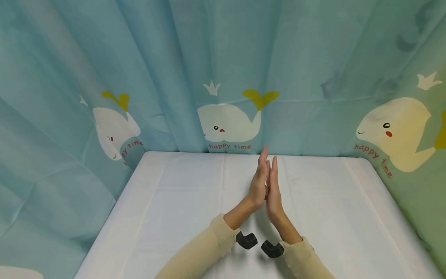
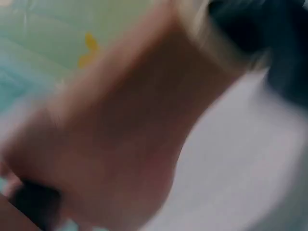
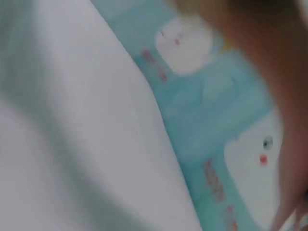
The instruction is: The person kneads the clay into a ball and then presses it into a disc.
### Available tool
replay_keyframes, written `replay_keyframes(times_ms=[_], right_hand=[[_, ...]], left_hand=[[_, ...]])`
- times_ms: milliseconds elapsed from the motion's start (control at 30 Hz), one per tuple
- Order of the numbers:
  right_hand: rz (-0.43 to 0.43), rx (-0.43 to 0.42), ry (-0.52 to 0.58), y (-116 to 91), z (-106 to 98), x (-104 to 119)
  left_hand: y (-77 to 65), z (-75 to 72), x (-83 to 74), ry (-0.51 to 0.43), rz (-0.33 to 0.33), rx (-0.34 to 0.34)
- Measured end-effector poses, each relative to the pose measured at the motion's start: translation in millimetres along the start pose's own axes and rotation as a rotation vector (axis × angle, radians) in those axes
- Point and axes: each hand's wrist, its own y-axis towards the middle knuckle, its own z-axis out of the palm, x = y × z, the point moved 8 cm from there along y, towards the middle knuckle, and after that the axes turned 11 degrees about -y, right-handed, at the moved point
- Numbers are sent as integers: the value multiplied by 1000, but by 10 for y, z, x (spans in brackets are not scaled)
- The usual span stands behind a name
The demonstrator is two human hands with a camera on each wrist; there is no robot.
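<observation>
Over the white table (image 1: 181, 217), my left hand (image 1: 258, 185) and right hand (image 1: 274, 193) stand upright, palm facing palm. The fingers of both are straight and point toward the back curtain, with a narrow gap between the fingertips. Low between the palms is a small dark patch (image 2: 36, 204), seen in the left wrist view beside the heel of the left hand; I cannot tell whether it is an object or shadow. The right wrist view catches only a blurred side of the right hand (image 3: 291, 163) at its right edge.
Blue-green curtains (image 1: 306, 77) with printed white whales surround the table's back and sides. Each wrist carries a black camera mount, the left one (image 1: 246, 240) close to the right one (image 1: 272, 249). Beige sleeves (image 1: 202, 248) cover the forearms.
</observation>
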Motion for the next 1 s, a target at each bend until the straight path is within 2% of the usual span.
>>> replay_keyframes(times_ms=[133,233,300,400,500,567,667,733,767,867,1000], right_hand=[[-118,-9,-72,-149,104,225],[-161,-38,-82,-104,51,381],[-129,-54,-71,-6,-34,380],[-26,-54,-23,131,-140,207],[10,-27,-22,116,-112,38],[-52,-5,-64,17,-10,36],[-207,4,-131,-168,159,206],[-298,-9,-140,-227,199,365],[-311,-21,-131,-219,184,429],[-228,-49,-65,-63,53,458],[-54,-40,-19,107,-74,180]], left_hand=[[36,-149,140,26,-23,-35],[-30,-101,200,5,-27,9],[-94,-18,174,-30,-23,42],[-160,75,45,-93,-2,63],[-133,50,-77,-146,20,36],[-74,-41,-84,-168,17,-6],[-7,-198,14,-172,-6,-67],[-16,-227,108,-140,-24,-65],[-40,-206,141,-125,-24,-43],[-147,-77,151,-85,-10,24],[-211,25,-77,-122,50,41]])
